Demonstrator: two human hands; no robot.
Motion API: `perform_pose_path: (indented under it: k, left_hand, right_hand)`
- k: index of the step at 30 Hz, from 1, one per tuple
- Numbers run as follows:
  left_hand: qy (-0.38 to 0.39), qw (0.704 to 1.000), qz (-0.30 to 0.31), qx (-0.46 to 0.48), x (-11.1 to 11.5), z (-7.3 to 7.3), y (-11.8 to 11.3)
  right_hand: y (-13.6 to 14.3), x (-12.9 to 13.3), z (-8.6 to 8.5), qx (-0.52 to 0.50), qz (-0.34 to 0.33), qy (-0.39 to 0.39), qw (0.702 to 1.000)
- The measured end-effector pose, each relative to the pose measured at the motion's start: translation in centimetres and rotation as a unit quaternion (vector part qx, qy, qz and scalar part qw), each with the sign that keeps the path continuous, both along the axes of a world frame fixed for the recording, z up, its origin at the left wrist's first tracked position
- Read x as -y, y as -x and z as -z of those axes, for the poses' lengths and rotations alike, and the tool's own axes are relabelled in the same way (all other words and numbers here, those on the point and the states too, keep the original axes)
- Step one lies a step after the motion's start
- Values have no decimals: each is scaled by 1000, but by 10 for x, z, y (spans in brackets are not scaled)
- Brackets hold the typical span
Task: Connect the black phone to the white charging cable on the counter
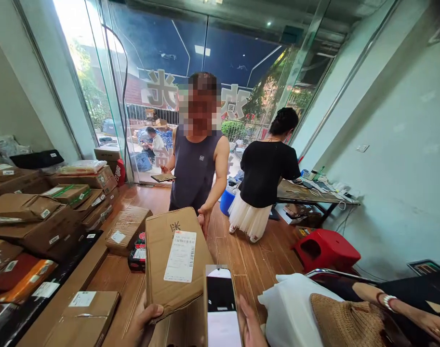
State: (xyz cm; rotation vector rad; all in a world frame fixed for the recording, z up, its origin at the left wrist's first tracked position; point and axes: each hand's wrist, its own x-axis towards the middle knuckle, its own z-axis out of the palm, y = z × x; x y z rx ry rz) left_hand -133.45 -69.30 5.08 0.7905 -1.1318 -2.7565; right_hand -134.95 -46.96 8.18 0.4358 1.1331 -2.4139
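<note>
My left hand (146,318) grips the lower left corner of a cardboard box (156,260), its thumb on the top face. A white shipping label (180,257) and dark handwriting are on the box. My right hand (251,320) holds a phone (223,303) upright, just right of the box's lower edge; the screen is black above and white below. Facing me, a person in a dark sleeveless top (196,168) has one hand (204,218) at the box's far right edge and a phone (163,178) in the other hand.
Stacked parcels (28,221) fill the left side. More boxes (127,230) lie on the wooden floor. Another person (265,168) bends over a cluttered table (310,194). A red stool (328,250) stands at right, near a woven hat (344,320) and someone's braceleted arm (404,308).
</note>
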Motion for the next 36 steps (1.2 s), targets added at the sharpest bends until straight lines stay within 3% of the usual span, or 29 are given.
perform_pose_path:
  k: [5,10,18,29,36]
  left_hand:
    - [-19,1000,12,-1,1,8,9]
    - [-54,998,0,-24,1,18,11]
    - [-43,999,9,-29,9,14,7]
    - [-77,996,41,-20,16,32,1]
    - [-74,995,61,-9,21,35,3]
  right_hand:
    - [31,53,-33,-50,-62,22,997]
    - [39,78,-58,-82,-96,33,991]
    - [36,91,-64,-93,-106,26,990]
    - [27,103,-86,-125,-72,-37,989]
    - [24,106,-86,-90,-86,-33,992]
